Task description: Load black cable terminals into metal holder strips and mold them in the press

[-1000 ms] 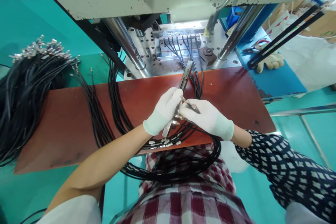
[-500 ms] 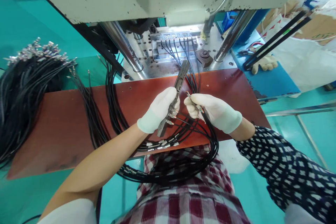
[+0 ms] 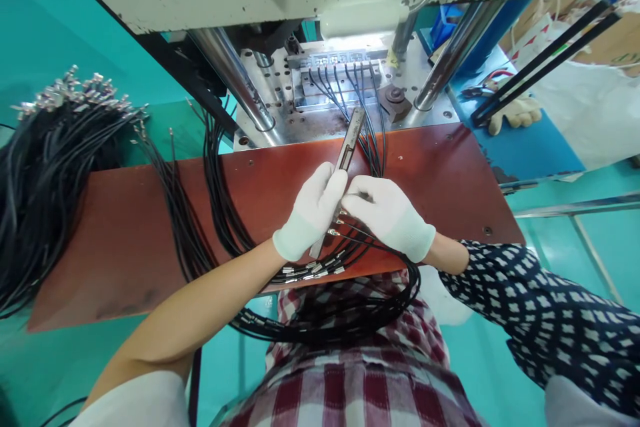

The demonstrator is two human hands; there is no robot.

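Observation:
My gloved left hand [image 3: 316, 205] is closed around a slotted metal bar [image 3: 354, 130], which slants up and away from me. Against the bar's right side, my gloved right hand [image 3: 389, 212] has its fingers pinched on a cable end, mostly hidden by the glove. Below the fingers, cables with metal terminals [image 3: 334, 232] stick out from the bar's lower part. Several black cables [image 3: 320, 333] loop from there across my lap, and silvery ferrules [image 3: 310, 272] show on some near the board's front edge.
Beyond the reddish-brown board [image 3: 440, 200] stands a press with steel columns [image 3: 245, 90]; several cables run into its lit mould [image 3: 340, 67]. Cable bundles [image 3: 55, 153] lie at left. A work glove [image 3: 515, 113] and pliers [image 3: 477, 90] rest on a blue surface at right.
My right hand has moved left, bringing its cable end from beside the bar up against it. The bar has turned slightly in my left hand, showing a brighter face.

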